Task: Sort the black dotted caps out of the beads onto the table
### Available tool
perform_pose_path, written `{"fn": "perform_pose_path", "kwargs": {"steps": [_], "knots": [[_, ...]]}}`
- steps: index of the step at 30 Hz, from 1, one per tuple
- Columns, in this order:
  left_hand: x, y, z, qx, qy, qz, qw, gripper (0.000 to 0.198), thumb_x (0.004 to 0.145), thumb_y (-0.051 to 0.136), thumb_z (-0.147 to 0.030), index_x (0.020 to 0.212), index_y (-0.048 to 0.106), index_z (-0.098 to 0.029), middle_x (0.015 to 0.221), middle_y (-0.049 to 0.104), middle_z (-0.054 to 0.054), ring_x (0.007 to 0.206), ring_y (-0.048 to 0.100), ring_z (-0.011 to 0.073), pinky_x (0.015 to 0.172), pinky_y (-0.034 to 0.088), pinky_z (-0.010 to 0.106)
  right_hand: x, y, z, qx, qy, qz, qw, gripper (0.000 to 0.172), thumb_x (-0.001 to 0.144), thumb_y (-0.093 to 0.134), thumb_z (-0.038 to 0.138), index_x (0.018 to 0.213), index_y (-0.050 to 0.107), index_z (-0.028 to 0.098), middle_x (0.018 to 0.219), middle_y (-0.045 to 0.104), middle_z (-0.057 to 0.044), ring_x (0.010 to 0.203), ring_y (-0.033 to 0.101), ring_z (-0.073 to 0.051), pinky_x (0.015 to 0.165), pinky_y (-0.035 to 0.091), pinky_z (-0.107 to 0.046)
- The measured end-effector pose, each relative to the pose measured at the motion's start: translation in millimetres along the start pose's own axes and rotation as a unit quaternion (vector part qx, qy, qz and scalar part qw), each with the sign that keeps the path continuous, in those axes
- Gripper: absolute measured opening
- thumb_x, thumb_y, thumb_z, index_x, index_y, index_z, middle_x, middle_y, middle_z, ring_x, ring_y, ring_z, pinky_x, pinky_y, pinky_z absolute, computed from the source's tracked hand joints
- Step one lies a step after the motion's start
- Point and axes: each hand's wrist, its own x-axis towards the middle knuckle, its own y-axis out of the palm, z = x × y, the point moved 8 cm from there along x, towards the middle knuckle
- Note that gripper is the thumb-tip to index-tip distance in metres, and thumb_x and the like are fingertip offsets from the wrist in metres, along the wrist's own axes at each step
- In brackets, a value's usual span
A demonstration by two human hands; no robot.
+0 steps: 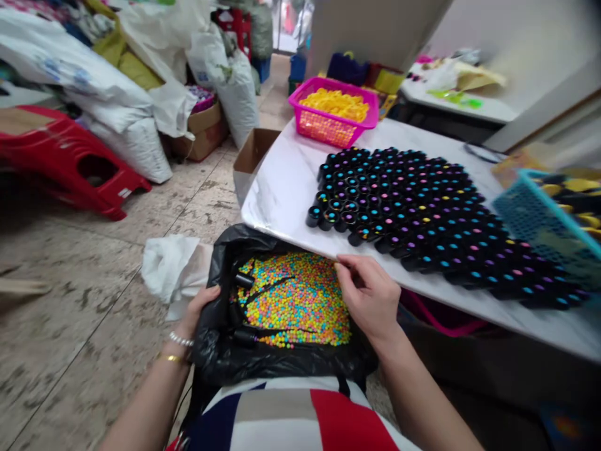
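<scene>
A container lined with a black plastic bag [225, 366] sits at my lap, holding many small coloured beads [300, 300]. Several black cups, one a black cup [244, 280], lie at the left side of the beads. My left hand [200, 311] grips the left rim of the lined container, with the fingertips on the black plastic. Over the right rim is my right hand [369, 291], its thumb and index finger pinched together by the table edge; whatever they hold is too small to make out. Rows of black cups with coloured dots [404, 207] stand on the white table [282, 200].
A pink basket of yellow pieces [333, 113] stands at the table's back, a blue basket [539, 219] at its right. Beside the table is a cardboard box [253, 153]. White sacks [136, 141] and a red stool [70, 156] occupy the left floor.
</scene>
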Motion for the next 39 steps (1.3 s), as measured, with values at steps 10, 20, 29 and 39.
{"fn": "perform_pose_path", "kwargs": {"steps": [10,20,29,39], "knots": [[-1.4,11.4,0.8,-0.036,0.002,0.051,0.998,0.027,0.048,0.082,-0.039,0.062,0.072,-0.018,0.062,0.07,0.003,0.065,0.064,0.0223,0.062,0.053,0.03,-15.6,126.4,95.4,0.016,-0.186,0.292,0.938,0.021,0.096,0.048,0.029,0.105,0.064,0.019,0.102,0.069,-0.008,0.095,0.063,-0.02,0.084,0.051,-0.032],[-5.6,21.6,-0.4,-0.077,-0.003,0.102,0.992,0.032,0.049,0.081,-0.042,0.068,0.071,-0.017,0.061,0.07,0.005,0.069,0.067,0.0285,0.064,0.054,0.034,-27.1,120.7,51.7,-0.001,-0.072,0.334,0.94,0.033,0.091,0.055,0.036,0.119,0.056,0.018,0.095,0.07,-0.008,0.08,0.067,-0.02,0.074,0.052,-0.031],[0.4,24.7,3.1,-0.093,0.014,0.145,0.985,0.031,0.054,0.08,-0.04,0.072,0.072,-0.016,0.059,0.068,0.002,0.062,0.065,0.0239,0.058,0.052,0.029,-86.9,82.4,2.2,0.176,0.016,0.508,0.843,0.036,0.1,0.031,0.019,0.128,0.053,0.025,0.088,0.069,-0.002,0.065,0.066,-0.011,0.063,0.053,-0.022],[-2.1,24.0,-1.7,-0.08,0.011,0.118,0.99,0.027,0.05,0.081,-0.039,0.061,0.07,-0.017,0.057,0.067,0.003,0.053,0.059,0.0193,0.052,0.049,0.027,-80.7,88.4,32.0,0.076,-0.247,0.46,0.849,0.036,0.087,0.055,0.02,0.124,0.057,0.024,0.123,0.055,-0.012,0.105,0.059,-0.022,0.083,0.053,-0.034]]}}
